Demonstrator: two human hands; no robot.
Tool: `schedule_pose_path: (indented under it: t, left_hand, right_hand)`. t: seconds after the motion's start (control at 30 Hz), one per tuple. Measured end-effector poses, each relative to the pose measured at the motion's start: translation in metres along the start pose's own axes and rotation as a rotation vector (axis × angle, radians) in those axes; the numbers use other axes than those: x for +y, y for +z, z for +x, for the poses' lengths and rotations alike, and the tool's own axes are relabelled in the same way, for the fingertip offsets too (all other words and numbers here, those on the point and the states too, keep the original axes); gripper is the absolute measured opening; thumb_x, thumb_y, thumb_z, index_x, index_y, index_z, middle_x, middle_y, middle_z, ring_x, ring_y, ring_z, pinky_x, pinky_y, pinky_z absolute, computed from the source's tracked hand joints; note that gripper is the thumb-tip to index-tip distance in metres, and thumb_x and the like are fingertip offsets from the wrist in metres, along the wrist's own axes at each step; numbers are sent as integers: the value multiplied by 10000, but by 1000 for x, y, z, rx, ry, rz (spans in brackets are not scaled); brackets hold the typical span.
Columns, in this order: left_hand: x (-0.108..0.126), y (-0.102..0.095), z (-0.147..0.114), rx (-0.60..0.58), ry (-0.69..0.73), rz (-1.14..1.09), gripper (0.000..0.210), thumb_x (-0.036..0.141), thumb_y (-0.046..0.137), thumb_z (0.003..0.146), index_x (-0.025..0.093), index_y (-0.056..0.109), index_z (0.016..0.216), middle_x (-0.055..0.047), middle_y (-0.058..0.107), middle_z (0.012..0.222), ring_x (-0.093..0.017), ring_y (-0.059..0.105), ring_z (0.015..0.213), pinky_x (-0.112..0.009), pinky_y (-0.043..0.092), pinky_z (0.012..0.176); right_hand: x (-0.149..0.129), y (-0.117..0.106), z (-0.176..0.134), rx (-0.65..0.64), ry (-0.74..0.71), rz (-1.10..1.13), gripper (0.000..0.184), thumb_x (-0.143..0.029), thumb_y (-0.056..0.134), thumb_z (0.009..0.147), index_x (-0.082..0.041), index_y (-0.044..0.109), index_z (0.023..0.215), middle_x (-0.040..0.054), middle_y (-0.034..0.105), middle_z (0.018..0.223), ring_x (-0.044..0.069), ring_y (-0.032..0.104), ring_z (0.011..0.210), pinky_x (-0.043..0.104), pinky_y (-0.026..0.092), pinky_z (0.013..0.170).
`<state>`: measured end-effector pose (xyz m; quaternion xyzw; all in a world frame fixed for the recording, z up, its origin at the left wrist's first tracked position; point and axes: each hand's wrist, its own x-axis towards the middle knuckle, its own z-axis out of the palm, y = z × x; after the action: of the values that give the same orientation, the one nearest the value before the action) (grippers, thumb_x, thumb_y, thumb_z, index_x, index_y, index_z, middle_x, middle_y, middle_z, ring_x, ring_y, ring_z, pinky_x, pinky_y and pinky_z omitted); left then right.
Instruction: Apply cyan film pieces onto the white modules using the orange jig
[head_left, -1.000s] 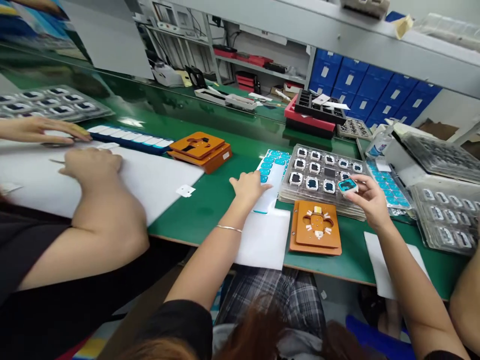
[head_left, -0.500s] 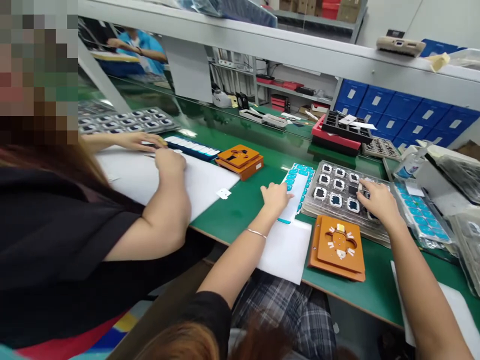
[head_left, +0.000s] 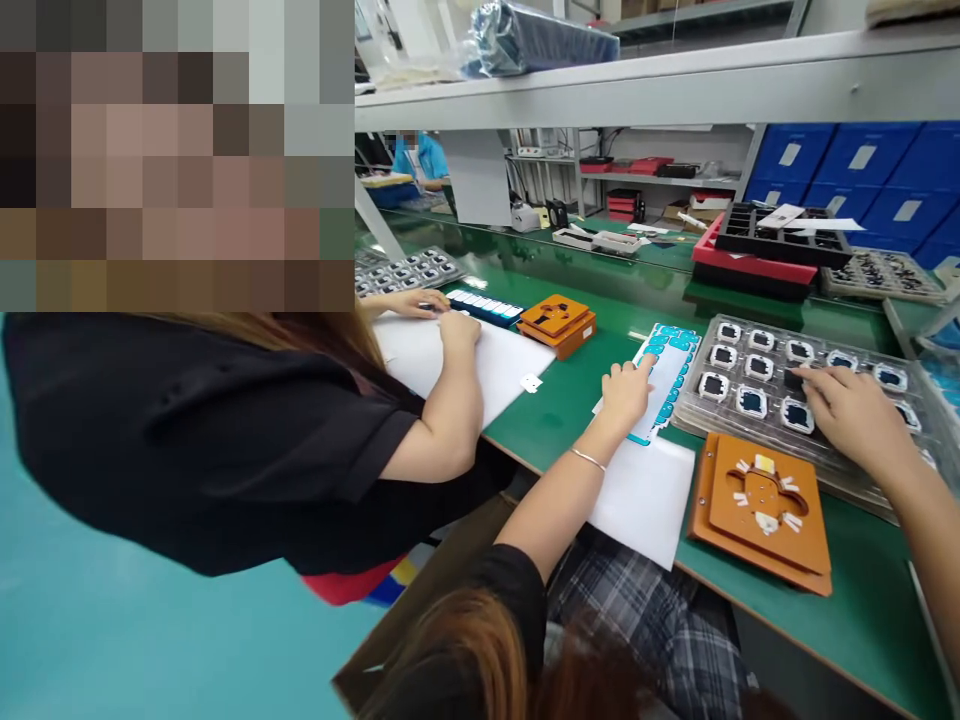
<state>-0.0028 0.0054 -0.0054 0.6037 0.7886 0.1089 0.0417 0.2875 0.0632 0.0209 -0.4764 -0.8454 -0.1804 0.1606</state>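
My left hand (head_left: 628, 395) rests at the left edge of a white sheet with teal stickers (head_left: 666, 385). Its index finger stretches onto the sheet while the other fingers are bent; nothing shows in its grasp. Over a clear plastic tray (head_left: 686, 408), my right hand (head_left: 855, 412) pinches at a small dark square piece (head_left: 793, 379) with its fingertips. White-framed parts with dark centres (head_left: 751, 402) fill several pockets around it; my hand hides some pockets. Between my arms lies an orange fixture (head_left: 761, 500) with a shaped recess and small white tabs.
White paper (head_left: 645, 500) hangs over the table's front edge. To the left, a co-worker in a black sleeve (head_left: 360, 430) works over a white sheet (head_left: 502, 372), near another orange fixture (head_left: 556, 318). Black and red trays (head_left: 754, 270) stand behind my tray, below a grey shelf beam (head_left: 675, 90).
The view has swung left, so the table appears farther right. My left index finger has straightened on the stickered sheet. My right hand stays at the dark piece in the tray.
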Motion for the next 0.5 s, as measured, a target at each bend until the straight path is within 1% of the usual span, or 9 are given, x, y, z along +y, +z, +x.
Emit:
schedule_pose_path:
  t: [0.1, 0.17, 0.23, 0.3, 0.4, 0.5]
  left_hand:
    - [-1, 2, 0, -7, 14, -15, 390, 277, 463, 996, 374, 441, 1373, -91, 572, 1277, -268, 523, 1169, -381, 444, 918]
    - [-1, 2, 0, -8, 16, -23, 380, 272, 435, 1004, 385, 465, 1366, -94, 564, 1270, -272, 516, 1171, -389, 437, 920]
    - [-1, 3, -1, -5, 14, -22, 381, 289, 433, 1006, 385, 471, 1373, -95, 564, 1270, -273, 513, 1171, -389, 434, 918]
    - [-1, 3, -2, -2, 13, -17, 384, 318, 447, 1003, 374, 471, 1382, -90, 573, 1274, -268, 511, 1174, -386, 434, 920]
    - [-1, 3, -3, 0, 20, -11, 377, 384, 484, 988, 361, 491, 1364, -67, 592, 1294, -258, 504, 1193, -382, 433, 934]
    - [0, 3, -4, 8, 24, -15, 361, 413, 493, 980, 332, 521, 1330, -57, 608, 1309, -266, 502, 1209, -408, 428, 953]
  right_hand:
    - [-1, -1, -1, 10, -6, 2, 483, -295, 285, 988, -134, 659, 1249, 161, 690, 1098, 314, 597, 922, 437, 472, 877]
    - [1, 0, -2, 22, -20, 3, 490, -294, 277, 982, -133, 660, 1240, 166, 693, 1098, 317, 601, 908, 443, 473, 862]
    - [6, 4, -3, 45, -65, 2, 498, -294, 273, 968, -120, 656, 1234, 178, 699, 1066, 320, 611, 927, 439, 469, 851]
    - [14, 14, -3, 87, -125, -4, 502, -309, 278, 950, -118, 645, 1234, 189, 705, 1016, 324, 620, 939, 438, 467, 821]
    - [29, 35, -2, 169, -165, -1, 487, -349, 292, 926, -170, 632, 1225, 199, 712, 1026, 337, 622, 857, 468, 458, 766]
    - [39, 47, 0, 199, -136, 34, 466, -367, 298, 916, -212, 609, 1226, 200, 717, 1034, 329, 617, 794, 470, 455, 744]
